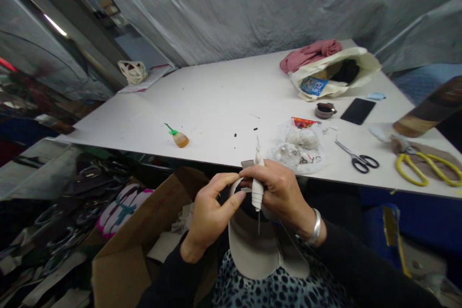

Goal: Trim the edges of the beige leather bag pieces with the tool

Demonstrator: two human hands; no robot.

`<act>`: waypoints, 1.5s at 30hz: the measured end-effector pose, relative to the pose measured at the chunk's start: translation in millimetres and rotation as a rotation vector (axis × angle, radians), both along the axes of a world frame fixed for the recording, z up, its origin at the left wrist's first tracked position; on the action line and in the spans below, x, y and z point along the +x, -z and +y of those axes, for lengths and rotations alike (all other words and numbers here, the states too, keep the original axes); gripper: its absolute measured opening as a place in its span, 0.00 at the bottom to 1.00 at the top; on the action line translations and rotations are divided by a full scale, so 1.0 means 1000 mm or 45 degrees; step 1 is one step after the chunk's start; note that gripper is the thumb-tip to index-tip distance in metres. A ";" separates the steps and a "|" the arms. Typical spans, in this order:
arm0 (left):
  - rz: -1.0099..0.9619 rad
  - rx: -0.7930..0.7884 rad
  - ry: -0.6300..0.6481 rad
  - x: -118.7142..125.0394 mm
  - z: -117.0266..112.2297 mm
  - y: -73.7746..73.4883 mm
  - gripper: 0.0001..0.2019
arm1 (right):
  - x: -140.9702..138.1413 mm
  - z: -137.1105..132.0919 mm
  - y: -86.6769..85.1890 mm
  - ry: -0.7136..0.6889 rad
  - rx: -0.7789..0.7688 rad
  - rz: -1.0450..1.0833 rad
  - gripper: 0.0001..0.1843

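My left hand (pixel 212 211) pinches the upper edge of a beige curved piece (pixel 249 250) between thumb and fingers. This piece looks like smooth leather with a seam, and it hangs over my lap. My right hand (pixel 285 192) is closed around a tool wrapped in white tape (pixel 257 192), held nearly upright. A thin metal point sticks out below the wrapping, in front of the beige piece. Small flat grey metal shows beside the right fingers; I cannot tell what it belongs to. Both hands are close together at the table's front edge.
On the white table (pixel 209 101) are a green-capped bottle (pixel 178 137), plastic bags (pixel 298 149), scissors (pixel 357 156), yellow-handled pliers (pixel 426 166), a phone (pixel 358 110) and a cloth bag (pixel 332 77). A cardboard box (pixel 126 250) with scraps stands at lower left.
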State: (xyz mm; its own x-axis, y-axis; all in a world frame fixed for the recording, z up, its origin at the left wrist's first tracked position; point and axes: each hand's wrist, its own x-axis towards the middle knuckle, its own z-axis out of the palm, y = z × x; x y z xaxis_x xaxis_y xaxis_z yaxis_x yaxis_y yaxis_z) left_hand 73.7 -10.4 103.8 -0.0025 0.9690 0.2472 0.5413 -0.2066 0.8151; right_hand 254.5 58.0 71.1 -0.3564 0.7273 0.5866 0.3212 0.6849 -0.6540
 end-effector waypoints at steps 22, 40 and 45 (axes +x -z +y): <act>-0.475 -0.029 -0.073 0.001 -0.006 0.026 0.11 | 0.003 -0.013 -0.003 0.069 0.343 -0.276 0.16; -0.466 0.006 -0.048 -0.003 -0.002 0.037 0.06 | 0.112 -0.063 -0.047 0.849 0.129 0.151 0.09; -0.446 -0.011 0.045 0.012 0.005 0.040 0.05 | 0.145 -0.080 -0.037 1.236 0.184 0.144 0.11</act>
State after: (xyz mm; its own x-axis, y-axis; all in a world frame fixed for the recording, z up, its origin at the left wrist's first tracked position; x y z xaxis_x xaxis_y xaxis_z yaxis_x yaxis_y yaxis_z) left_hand 85.5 -5.7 64.2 -0.0522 0.9721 0.2287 0.2212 -0.2121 0.9519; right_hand 399.9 -22.2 107.7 0.4205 0.5929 0.6868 0.7265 0.2334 -0.6463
